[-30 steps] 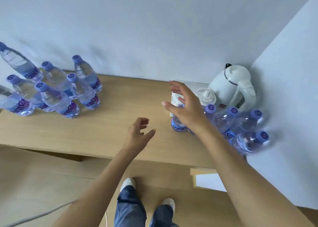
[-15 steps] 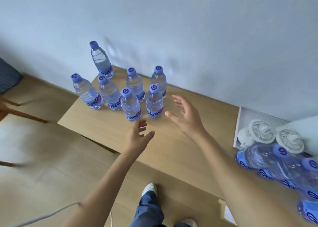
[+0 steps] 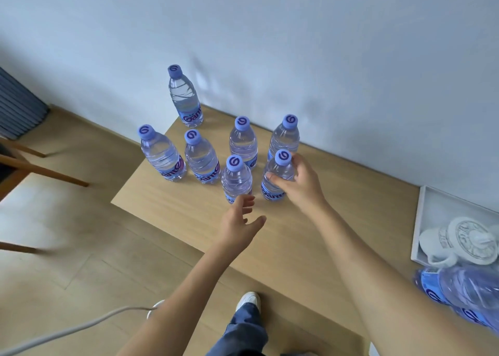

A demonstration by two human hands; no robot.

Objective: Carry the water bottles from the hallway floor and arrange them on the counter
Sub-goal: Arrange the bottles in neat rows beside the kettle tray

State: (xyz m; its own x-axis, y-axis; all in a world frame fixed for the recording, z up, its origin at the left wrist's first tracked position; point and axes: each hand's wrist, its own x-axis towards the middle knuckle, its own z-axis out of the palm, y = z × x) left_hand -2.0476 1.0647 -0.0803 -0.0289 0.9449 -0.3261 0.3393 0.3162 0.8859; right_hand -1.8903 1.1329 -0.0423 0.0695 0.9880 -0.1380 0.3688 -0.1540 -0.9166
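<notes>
The right hand [image 3: 298, 184] had left the open worktop [image 3: 283, 247] and curled round the nearest bottle [image 3: 276, 177] in the cluster by the wall, likely to straighten it. The left hand [image 3: 240, 226] hovered wide, empty, just before the neighbouring bottle [image 3: 236, 179].

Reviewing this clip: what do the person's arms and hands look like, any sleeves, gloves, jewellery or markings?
Both forearms are bare as far as the frame shows; no sleeve is in view. The left hand and the right hand wear no gloves, and no rings, watch, bands or markings show on the fingers or wrists. Lower down, blue jeans and a white shoe are worn.
</notes>
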